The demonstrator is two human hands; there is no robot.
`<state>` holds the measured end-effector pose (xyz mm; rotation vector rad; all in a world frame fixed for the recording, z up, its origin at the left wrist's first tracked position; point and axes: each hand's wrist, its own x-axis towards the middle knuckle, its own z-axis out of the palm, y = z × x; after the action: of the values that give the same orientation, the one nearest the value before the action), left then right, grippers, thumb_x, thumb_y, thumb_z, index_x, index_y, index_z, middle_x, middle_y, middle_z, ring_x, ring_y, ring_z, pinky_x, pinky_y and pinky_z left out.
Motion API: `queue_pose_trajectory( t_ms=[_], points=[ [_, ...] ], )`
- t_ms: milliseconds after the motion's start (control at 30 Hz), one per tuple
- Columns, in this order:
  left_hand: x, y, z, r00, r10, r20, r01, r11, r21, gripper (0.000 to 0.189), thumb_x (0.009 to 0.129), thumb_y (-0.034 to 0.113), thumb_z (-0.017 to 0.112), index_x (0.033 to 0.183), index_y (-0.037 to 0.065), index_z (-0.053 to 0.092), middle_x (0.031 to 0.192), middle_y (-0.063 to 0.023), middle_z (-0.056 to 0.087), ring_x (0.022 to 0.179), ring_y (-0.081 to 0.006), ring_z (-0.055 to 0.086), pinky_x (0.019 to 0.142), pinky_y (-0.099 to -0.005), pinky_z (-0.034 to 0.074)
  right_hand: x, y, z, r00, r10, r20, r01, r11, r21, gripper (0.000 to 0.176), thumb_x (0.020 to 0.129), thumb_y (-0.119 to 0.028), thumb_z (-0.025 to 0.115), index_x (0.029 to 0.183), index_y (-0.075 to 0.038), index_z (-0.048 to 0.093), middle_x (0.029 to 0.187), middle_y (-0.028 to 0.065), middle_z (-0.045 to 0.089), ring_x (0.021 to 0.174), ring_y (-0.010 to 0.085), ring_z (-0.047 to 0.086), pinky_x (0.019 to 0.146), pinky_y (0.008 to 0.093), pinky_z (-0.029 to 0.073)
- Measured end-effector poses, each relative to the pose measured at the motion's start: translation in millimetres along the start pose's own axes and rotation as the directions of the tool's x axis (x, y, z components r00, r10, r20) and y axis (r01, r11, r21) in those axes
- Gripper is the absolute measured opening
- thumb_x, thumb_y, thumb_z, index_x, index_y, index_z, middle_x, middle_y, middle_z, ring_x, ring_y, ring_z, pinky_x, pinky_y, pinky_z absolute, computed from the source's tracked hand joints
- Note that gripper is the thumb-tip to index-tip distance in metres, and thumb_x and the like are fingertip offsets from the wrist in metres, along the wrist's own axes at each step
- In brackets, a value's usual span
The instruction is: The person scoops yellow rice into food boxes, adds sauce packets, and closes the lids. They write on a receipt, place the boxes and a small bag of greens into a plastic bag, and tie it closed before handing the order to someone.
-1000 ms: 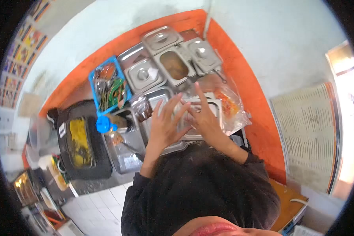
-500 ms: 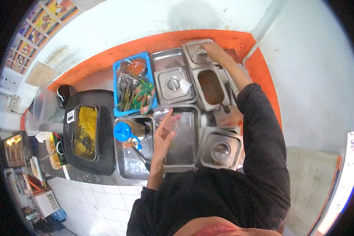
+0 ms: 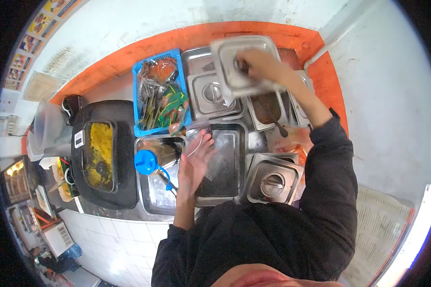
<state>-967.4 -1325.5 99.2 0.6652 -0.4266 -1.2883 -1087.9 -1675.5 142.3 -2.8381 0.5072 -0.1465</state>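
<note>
Two hands work: the right hand (image 3: 258,64) grips the steel lid (image 3: 226,60) by its knob, tilted above the back pans (image 3: 203,103); stiff, smooth, probably heavy, so the knob is the safe hold. The left hand (image 3: 192,166) loosely holds a light, soft plastic container (image 3: 212,160) over a tray (image 3: 227,184)

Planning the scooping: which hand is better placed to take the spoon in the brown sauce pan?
Right. The right hand holds the lid just beyond the sauce pan and its spoon. The left hand is farther off, at the clear plastic. It must park the lid first.
</note>
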Motion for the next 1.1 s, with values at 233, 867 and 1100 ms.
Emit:
queue_pose_trajectory(
  t_ms=[233,867,1100],
  points=[
    [12,-14,-2,0.999,0.033,-0.036,-0.035,0.998,-0.053,0.082,0.082,0.063,0.057,0.133,0.001,0.043,0.135,-0.0104,0.045,0.125,-0.0231,0.043,0.104,-0.0400,0.034,-96,-40,53,0.990,0.070,0.123,-0.070,0.998,-0.009,0.045,0.074,-0.001,0.060,0.118,-0.005,0.051,0.103,0.0174,0.057,0.101,0.0349,0.056,0.082,0.0436,0.049],
    [99,-59,13,0.948,-0.319,0.006,0.305,0.913,0.271,0.046,0.097,0.040,0.049,0.126,0.004,0.055,0.122,-0.0045,0.058,0.107,-0.0153,0.055,0.090,-0.0323,0.045,-93,91,16,0.765,0.644,0.015,-0.636,0.759,-0.137,0.064,0.079,-0.029,0.070,0.129,-0.004,0.040,0.130,0.0228,0.049,0.123,0.0385,0.046,0.098,0.0494,0.042],
    [132,-149,-27,0.989,0.087,0.118,-0.114,0.961,0.251,0.034,0.093,0.029,0.057,0.117,0.005,0.064,0.098,-0.0013,0.067,0.080,-0.0068,0.054,0.066,-0.0245,0.045,-46,85,22,0.947,0.320,0.011,-0.315,0.939,-0.138,0.035,0.084,-0.027,0.063,0.107,-0.002,0.063,0.114,0.0250,0.057,0.104,0.0424,0.052,0.090,0.0514,0.039]
  ],
)
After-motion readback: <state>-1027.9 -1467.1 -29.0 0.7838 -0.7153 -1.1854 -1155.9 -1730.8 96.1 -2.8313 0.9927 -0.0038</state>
